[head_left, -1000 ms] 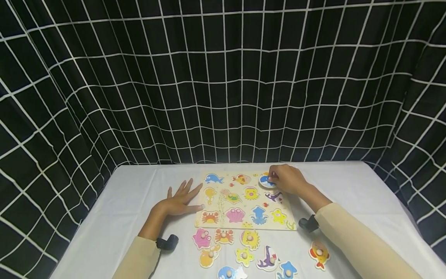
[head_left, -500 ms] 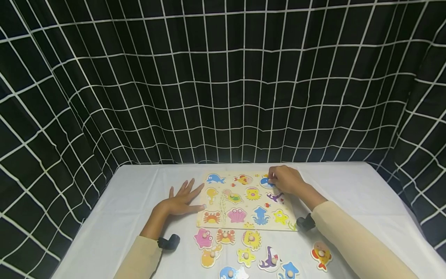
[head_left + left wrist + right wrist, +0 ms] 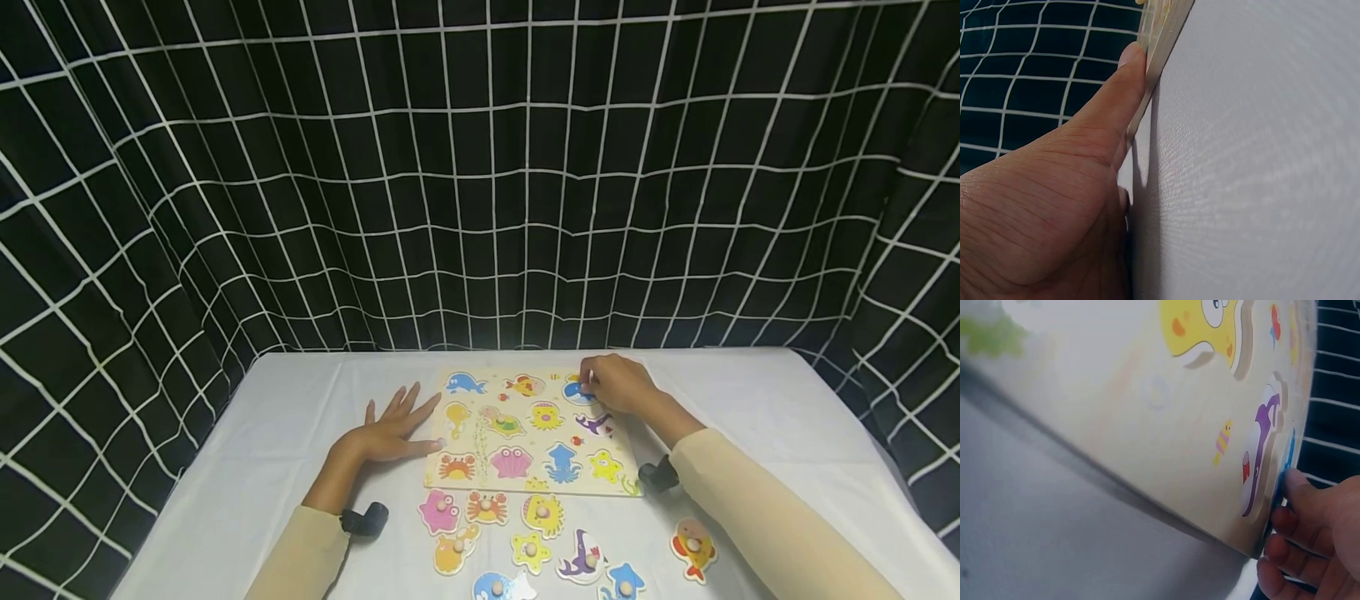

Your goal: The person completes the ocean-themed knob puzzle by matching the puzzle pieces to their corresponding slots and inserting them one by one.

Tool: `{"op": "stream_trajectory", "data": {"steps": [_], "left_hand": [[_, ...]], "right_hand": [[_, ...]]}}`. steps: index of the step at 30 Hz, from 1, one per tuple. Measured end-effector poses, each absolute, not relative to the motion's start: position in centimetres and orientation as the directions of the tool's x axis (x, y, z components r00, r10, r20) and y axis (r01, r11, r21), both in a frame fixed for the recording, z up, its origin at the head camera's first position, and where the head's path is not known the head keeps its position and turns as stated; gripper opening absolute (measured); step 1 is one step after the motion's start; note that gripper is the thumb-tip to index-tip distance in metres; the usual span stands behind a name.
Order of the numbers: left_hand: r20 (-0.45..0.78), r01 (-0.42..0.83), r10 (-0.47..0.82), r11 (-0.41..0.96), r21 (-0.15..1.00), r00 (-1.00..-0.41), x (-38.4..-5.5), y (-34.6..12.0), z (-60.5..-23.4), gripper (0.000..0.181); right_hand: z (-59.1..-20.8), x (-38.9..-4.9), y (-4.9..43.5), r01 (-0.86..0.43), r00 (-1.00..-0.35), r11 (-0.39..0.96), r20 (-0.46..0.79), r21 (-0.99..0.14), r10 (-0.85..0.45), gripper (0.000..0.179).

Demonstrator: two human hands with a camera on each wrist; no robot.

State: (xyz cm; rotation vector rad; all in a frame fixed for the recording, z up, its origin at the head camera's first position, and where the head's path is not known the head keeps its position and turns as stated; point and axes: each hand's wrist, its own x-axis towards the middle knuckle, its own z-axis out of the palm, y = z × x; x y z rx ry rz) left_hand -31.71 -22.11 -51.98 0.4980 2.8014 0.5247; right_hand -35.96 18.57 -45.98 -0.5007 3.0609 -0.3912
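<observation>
A pale wooden puzzle board (image 3: 472, 442) with sea-animal pictures lies on the white cloth. At its far right corner my right hand (image 3: 618, 383) pinches a blue-and-white puzzle piece (image 3: 575, 392), which lies flat at the top right recess; the fingers hide its knob. In the right wrist view, the curled fingers (image 3: 1300, 494) sit at the board's edge beyond the purple orca picture (image 3: 1260, 450). My left hand (image 3: 386, 433) rests beside the board with fingers spread, the thumb (image 3: 1119, 87) against the left edge. A turtle piece (image 3: 501, 422) with a knob sits in the board.
Several knobbed pieces lie in front of the board, among them a pink shell (image 3: 439, 512), a crab (image 3: 487, 507), a yellow star (image 3: 531, 552) and a blue whale (image 3: 501, 587). A fish piece (image 3: 693, 548) lies apart at the right. A black gridded curtain (image 3: 480, 208) stands behind the table.
The blue-and-white piece has gone from slightly tilted to flat on the board under my right hand. My left hand keeps its place. The whole view has shifted slightly.
</observation>
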Motion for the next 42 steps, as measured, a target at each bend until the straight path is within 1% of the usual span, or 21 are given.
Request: {"op": "stream_trajectory", "data": {"steps": [8, 14, 18, 25, 28, 34, 39, 42], "left_hand": [[-0.176, 0.285, 0.379, 0.871, 0.401, -0.909, -31.5, -22.0, -51.6, 0.094], [-0.194, 0.284, 0.380, 0.875, 0.393, -0.904, -31.6, -21.9, -51.5, 0.094], [-0.203, 0.281, 0.376, 0.881, 0.381, -0.904, -31.8, -21.9, -51.5, 0.095], [-0.202, 0.281, 0.383, 0.873, 0.399, -0.902, -31.6, -21.8, -51.2, 0.096], [-0.190, 0.285, 0.387, 0.867, 0.408, -0.903, -31.6, -21.8, -51.4, 0.096], [-0.198, 0.285, 0.380, 0.879, 0.383, -0.903, -32.0, -21.7, -51.9, 0.095], [-0.175, 0.305, 0.400, 0.863, 0.403, -0.900, -32.1, -21.7, -52.2, 0.095], [-0.174, 0.293, 0.385, 0.870, 0.398, -0.906, -31.9, -21.9, -52.1, 0.094]], "right_hand": [[-46.1, -35.9, 18.8, -0.306, -0.950, 0.911, 0.021, -0.277, -0.312, 0.016], [-45.6, -34.7, 19.2, -0.307, -0.951, 0.903, 0.054, -0.300, -0.306, 0.022], [-44.8, -33.2, 19.8, -0.330, -0.944, 0.892, 0.108, -0.308, -0.311, 0.021], [-43.4, -30.0, 20.9, -0.396, -0.917, 0.876, 0.173, -0.276, -0.360, 0.011], [-42.9, -28.6, 21.3, -0.407, -0.912, 0.875, 0.178, -0.262, -0.370, 0.009], [-42.3, -25.7, 22.2, -0.414, -0.909, 0.864, 0.174, -0.286, -0.378, 0.007], [-42.3, -23.3, 23.0, -0.393, -0.919, 0.871, 0.146, -0.294, -0.365, 0.007], [-42.4, -22.2, 23.2, -0.392, -0.920, 0.873, 0.130, -0.289, -0.369, 0.007]]}}
